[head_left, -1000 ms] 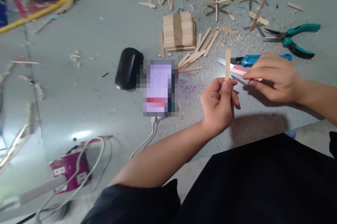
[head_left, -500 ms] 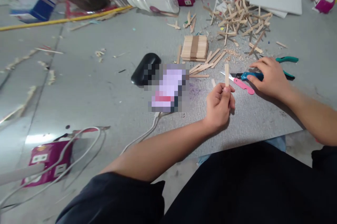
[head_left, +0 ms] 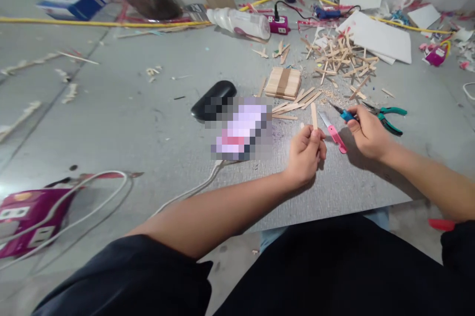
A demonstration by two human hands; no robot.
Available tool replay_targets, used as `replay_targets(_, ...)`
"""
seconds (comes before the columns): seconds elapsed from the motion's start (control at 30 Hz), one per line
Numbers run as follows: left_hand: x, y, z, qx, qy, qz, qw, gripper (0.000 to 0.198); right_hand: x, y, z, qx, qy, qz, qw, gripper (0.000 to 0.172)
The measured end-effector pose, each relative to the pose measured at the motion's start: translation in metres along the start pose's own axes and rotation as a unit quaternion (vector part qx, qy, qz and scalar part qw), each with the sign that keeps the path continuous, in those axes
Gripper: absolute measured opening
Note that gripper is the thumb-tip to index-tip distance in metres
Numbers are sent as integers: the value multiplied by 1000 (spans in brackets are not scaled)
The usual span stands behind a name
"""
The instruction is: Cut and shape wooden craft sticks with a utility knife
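The left hand (head_left: 306, 150) pinches a single wooden stick (head_left: 314, 115) upright between thumb and fingertips, its lower end hidden in the closed grip and its upper end standing free above the grey mat (head_left: 356, 182). The right hand (head_left: 367, 132) is closed around the blue-handled cutter (head_left: 343, 113), whose dark tip points up and to the left, toward the stick and the fingers holding it. That is where I see the main risk: the two hands are near each other, and a blade brought to so thin a stick could slip off the wood and run into the left thumb or fingertips. The hold is a light pinch at one end only, so sideways pressure could twist the stick out or snap it. A pink knife (head_left: 334, 131) lies on the mat between the hands with its bare blade toward the left hand — easy to brush against. The teal pliers (head_left: 386, 117) lie just beyond the right hand and could be knocked, and the mat is littered with loose sticks (head_left: 287, 107) and shavings that could catch the work.
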State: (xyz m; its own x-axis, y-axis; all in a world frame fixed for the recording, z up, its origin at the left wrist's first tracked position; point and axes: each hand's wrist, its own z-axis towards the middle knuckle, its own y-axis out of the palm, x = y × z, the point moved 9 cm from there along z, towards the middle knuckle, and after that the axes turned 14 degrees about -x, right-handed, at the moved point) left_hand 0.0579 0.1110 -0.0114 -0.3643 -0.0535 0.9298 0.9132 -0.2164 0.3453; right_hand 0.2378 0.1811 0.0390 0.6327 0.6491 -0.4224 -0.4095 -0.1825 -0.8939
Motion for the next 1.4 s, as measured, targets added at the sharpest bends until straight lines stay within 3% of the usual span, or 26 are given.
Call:
replay_targets(0.2, -1, 8, -2, -47, -17, -28, 998, 68, -22, 17, -2, -47, -134, 16, 990, 69)
replay_targets(0.37, -2, 14, -5, -78, -39, -57, 995, 68, -21, 13, -12, -57, -197, 21, 979, 65)
replay_targets(0.67, 0, 21, -11, -103, -64, -114, 986, 60, -37, 1, -13, -17, -244, 9, 970, 48)
replay_targets(1.23, 6, 27, -13, -114, -94, -187, 971, 52, -40, -5, -10, -26, -250, -2, 968, 49)
replay_targets(1.4, 5, 32, -13, -157, -108, -205, 960, 51, -41, -5, -8, -47, -266, 8, 963, 50)
